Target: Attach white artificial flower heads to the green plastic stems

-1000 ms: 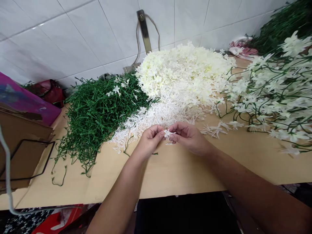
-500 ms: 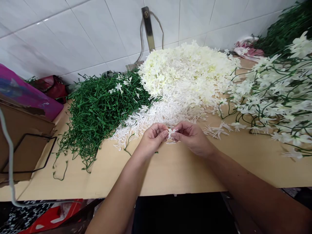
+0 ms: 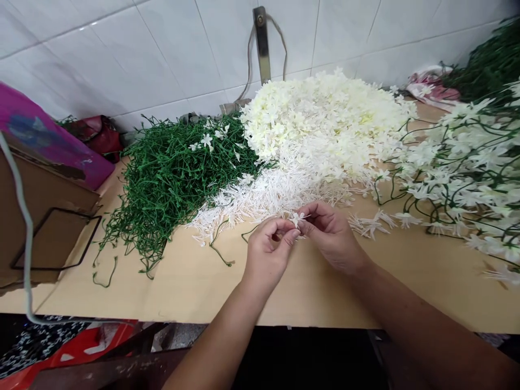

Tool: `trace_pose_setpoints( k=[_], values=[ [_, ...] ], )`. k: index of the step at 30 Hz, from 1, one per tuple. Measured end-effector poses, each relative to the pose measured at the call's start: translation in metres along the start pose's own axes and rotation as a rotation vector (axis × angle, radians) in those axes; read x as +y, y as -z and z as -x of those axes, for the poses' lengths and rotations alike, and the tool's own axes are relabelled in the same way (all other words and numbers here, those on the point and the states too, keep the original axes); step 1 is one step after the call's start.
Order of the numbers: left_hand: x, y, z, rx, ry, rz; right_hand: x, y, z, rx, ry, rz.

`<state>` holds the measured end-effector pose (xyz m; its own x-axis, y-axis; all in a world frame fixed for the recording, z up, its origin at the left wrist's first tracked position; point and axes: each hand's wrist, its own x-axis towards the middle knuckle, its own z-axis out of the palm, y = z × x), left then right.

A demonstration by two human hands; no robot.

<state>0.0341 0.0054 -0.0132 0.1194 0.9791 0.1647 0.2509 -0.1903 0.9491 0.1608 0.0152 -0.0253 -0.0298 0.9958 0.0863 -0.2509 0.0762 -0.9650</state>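
A small white artificial flower is pinched between my two hands, over the front of the table. My left hand grips it from below and left, thumb and forefinger together. My right hand is closed on its right side, fingertips at the petals. Just behind my hands lies a heap of thin white stamen-like pieces. Loose green stems lie on the table left of my left hand. Whatever part of the flower is inside my fingers is hidden.
A tangled pile of green plastic stems fills the left side. Cream flower heads are mounded at the back. Stemmed white flowers spread along the right. A cardboard box and a purple bag stand far left, beside a grey cable.
The view has shifted, so the piles appear further right. My left hand has turned, its fingertips now lower on the flower. Both hands still hold the flower.
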Motion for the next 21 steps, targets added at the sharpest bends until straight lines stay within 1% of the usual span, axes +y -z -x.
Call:
trace_pose_setpoints(
  k=[3, 5, 7, 9, 11, 12, 14, 17, 19, 21],
  values=[
    [0.003, 0.005, 0.003, -0.079, -0.122, -0.092, -0.002, 0.0, 0.003, -0.022, -0.025, 0.049],
    [0.004, 0.019, 0.007, -0.137, -0.174, -0.188, -0.004, 0.001, 0.005, -0.008, -0.04, 0.08],
    [0.004, 0.042, 0.014, -0.151, -0.187, -0.343, -0.006, 0.002, 0.006, 0.023, -0.066, 0.102],
    [0.0, 0.068, 0.024, -0.162, -0.183, -0.546, -0.008, 0.004, 0.006, 0.043, -0.094, 0.099],
    [-0.005, 0.092, 0.033, -0.207, -0.15, -0.769, -0.01, 0.005, 0.006, 0.035, -0.108, 0.074],
    [-0.008, 0.1, 0.037, -0.222, -0.123, -0.847, -0.011, 0.005, 0.007, 0.012, -0.112, 0.053],
    [-0.015, 0.11, 0.041, -0.236, -0.095, -0.935, -0.011, 0.001, 0.01, -0.087, -0.129, 0.002],
    [-0.025, 0.11, 0.039, -0.191, -0.096, -0.968, -0.007, -0.011, 0.017, -0.332, -0.188, -0.036],
    [-0.028, 0.107, 0.034, -0.165, -0.11, -0.917, -0.001, -0.02, 0.021, -0.466, -0.228, -0.005],
    [-0.028, 0.106, 0.028, -0.099, -0.129, -0.787, 0.006, -0.026, 0.022, -0.523, -0.255, 0.024]
  ],
)
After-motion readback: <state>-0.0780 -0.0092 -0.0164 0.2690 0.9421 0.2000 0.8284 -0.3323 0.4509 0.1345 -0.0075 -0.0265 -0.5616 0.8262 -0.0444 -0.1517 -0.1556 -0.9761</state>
